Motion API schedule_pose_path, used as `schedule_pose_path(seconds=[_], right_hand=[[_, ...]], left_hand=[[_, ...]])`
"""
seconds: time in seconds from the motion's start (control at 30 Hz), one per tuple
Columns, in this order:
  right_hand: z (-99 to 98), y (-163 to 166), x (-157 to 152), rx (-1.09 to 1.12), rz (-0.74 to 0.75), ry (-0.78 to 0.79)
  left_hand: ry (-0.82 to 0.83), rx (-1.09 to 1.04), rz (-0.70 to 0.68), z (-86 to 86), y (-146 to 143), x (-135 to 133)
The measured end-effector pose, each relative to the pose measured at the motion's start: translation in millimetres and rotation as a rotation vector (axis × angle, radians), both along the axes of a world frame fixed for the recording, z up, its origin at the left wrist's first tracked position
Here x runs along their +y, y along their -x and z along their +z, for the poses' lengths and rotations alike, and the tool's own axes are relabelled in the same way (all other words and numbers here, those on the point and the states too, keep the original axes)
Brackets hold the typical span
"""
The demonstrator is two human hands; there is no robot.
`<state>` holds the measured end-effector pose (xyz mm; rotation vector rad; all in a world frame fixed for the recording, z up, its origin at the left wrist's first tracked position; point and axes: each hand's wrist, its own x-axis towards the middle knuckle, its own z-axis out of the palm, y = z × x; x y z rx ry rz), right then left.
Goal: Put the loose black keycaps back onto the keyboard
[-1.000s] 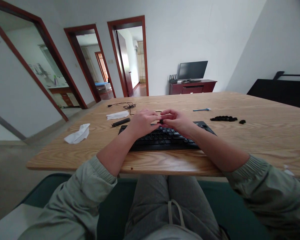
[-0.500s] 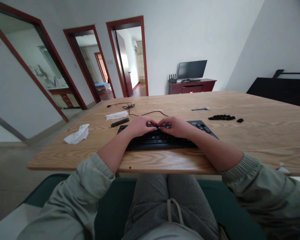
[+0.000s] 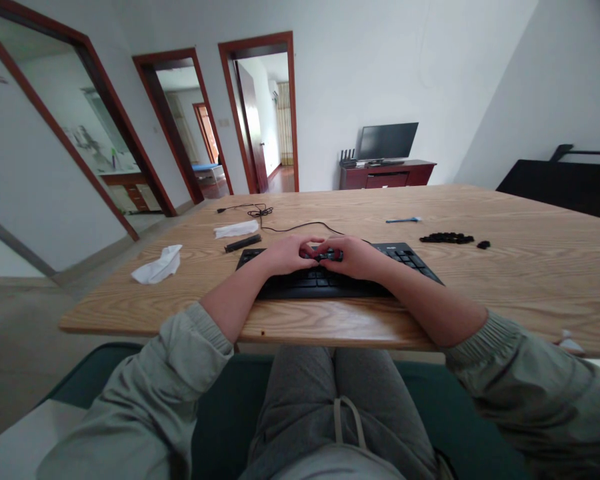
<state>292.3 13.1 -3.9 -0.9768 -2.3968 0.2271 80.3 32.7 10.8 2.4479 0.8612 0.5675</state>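
Left hand (image 3: 287,256) and right hand (image 3: 359,257) are held over the keyboard (image 3: 305,291), fingers (image 3: 307,239) narrowed, any grip indiscernible; keys (image 3: 407,259) could be dislodged by slipping.

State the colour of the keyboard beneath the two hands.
The keyboard is black, as the head view, the only one, shows.

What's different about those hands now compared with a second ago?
Both the left hand and right hand have come down from above the keyboard to its keys. The small black piece pinched between them earlier can't be made out now, so whether it was let go is unclear. The keyboard, blue brush and row of black pieces stayed put.
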Motion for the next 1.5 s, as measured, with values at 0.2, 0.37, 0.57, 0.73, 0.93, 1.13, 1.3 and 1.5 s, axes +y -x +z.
schedule_pose_path(seconds=[0.2, 0.37, 0.57, 0.73, 0.93, 1.13, 1.3, 1.5], right_hand=[[-1.6, -1, 2, -0.099, -0.051, -0.021], [-2.6, -1, 2, -0.082, -0.016, -0.047], [-0.1, -3, 2, -0.118, 0.085, -0.070], [-1.9, -5, 7, -0.137, 0.020, -0.108], [-5.1, -5, 12, -0.203, 0.022, -0.169], [-10.0, -7, 15, -0.192, 0.041, -0.196], [-11.2, -9, 14, -0.201, 0.059, -0.241], [-9.8, -10, 12, -0.227, 0.069, -0.233]], left_hand=[[0.004, -0.010, 0.037, -2.7, -2, 0], [-0.045, 0.001, 0.091, -4.9, -5, 0], [0.028, -0.051, 0.118, -7.3, -5, 2], [-0.110, -0.039, 0.237, 4.2, 9, 7], [-0.218, -0.074, 0.367, 13.0, 23, 13], [-0.235, -0.078, 0.370, 15.1, 24, 12], [-0.262, -0.099, 0.356, 15.6, 24, 10], [-0.269, -0.096, 0.359, 16.4, 23, 8]])
